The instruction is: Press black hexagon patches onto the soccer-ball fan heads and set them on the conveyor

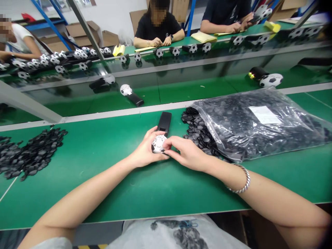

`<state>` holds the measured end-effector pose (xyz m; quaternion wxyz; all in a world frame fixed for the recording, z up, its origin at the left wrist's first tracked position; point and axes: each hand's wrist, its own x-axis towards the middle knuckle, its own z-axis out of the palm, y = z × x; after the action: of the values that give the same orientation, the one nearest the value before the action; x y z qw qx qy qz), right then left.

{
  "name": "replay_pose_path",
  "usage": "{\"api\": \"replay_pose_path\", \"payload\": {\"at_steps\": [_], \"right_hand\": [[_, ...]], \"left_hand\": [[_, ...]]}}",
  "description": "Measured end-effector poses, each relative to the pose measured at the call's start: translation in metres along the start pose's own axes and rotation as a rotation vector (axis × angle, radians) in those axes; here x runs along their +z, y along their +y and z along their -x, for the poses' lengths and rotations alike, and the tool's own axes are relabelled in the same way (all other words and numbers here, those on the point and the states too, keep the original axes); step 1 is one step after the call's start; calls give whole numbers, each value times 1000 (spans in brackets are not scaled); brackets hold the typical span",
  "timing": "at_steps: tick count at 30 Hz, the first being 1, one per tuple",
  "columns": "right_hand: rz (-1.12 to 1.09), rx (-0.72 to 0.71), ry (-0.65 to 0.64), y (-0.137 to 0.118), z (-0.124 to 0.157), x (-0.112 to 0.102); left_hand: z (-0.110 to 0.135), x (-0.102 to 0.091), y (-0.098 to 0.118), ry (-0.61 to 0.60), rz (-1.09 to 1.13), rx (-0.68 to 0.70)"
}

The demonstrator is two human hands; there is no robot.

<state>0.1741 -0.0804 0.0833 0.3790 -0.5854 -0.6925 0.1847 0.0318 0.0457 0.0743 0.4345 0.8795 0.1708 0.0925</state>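
Observation:
A small hand fan with a white football-patterned round head [158, 143] and a black handle [164, 122] lies on the green table [109, 173] in front of me. My left hand [145, 150] is wrapped round the fan head from the left. My right hand [184, 152] pinches at the head's right side with thumb and fingertips; whether a small piece sits between them is hidden. A silver bracelet [242, 180] is on my right wrist.
A clear plastic bag [261, 121] spills several small black pieces [197, 129] just right of my hands. Another black pile [31, 152] lies at the left. Finished fans [131, 94] ride the conveyor beyond. Three people sit at the far bench.

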Motion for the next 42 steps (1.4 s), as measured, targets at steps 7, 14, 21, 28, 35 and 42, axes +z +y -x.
{"api": "replay_pose_path", "payload": {"at_steps": [7,14,21,28,35,42], "right_hand": [[105,-115,-68,0,-9,-6],[-94,47,133,14,-10,5],[-201,78,114,15,-8,10],[-50,102,141,17,-13,2],[727,474,-50,41,-10,-50],[665,463,-142,46,-5,-49]], "left_hand": [[-1,0,0,-28,13,25],[-1,-1,3,-19,23,1],[1,1,5,-23,25,-12],[-3,0,8,5,26,-38],[-5,-2,1,10,2,-87],[-6,-14,-2,-106,24,-20]]}}
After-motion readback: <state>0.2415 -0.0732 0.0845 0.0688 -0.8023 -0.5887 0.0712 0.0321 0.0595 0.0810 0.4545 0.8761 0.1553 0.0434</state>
